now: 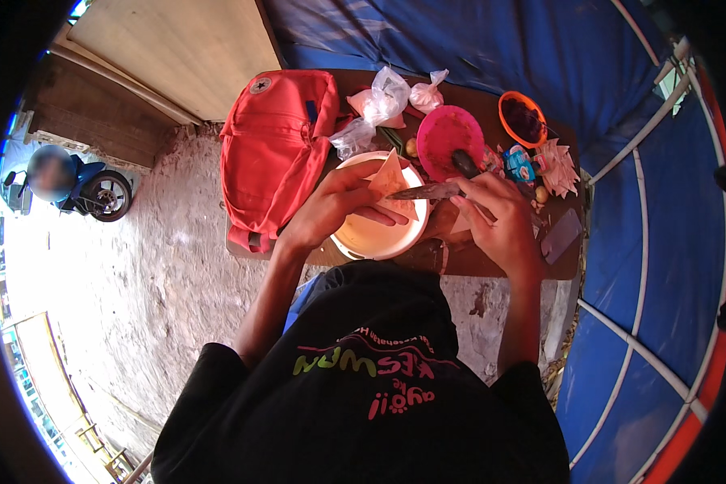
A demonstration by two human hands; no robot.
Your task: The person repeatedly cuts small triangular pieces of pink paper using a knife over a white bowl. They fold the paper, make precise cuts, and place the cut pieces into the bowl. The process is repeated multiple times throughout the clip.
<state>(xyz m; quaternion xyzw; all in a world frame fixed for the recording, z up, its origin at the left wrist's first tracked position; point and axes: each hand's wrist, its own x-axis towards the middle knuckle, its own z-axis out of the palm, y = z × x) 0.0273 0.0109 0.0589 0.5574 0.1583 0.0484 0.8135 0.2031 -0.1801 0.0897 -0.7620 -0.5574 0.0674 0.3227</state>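
Observation:
My left hand (345, 202) holds a pale, triangular piece of food (393, 187) over a white bowl (422, 227); its exact kind is unclear. In my right hand (496, 212) is a knife (423, 192) with a dark, smeared blade. The tip of that blade rests against the face of the triangle, or just in front of it. Pale yellow matter shows inside the bowl, partly covered by my left hand. Beyond the knife lies a pink plate (451, 130) with reddish smears and a dark, rounded object (464, 163) on it.
A red backpack (278, 151) covers the left of the brown table (399, 251). Behind are knotted plastic bags (390, 97). To the right stand an orange bowl (523, 118), a blue packet (519, 163), stacked triangular pieces (558, 169) and a flat grey blade-like piece (561, 236).

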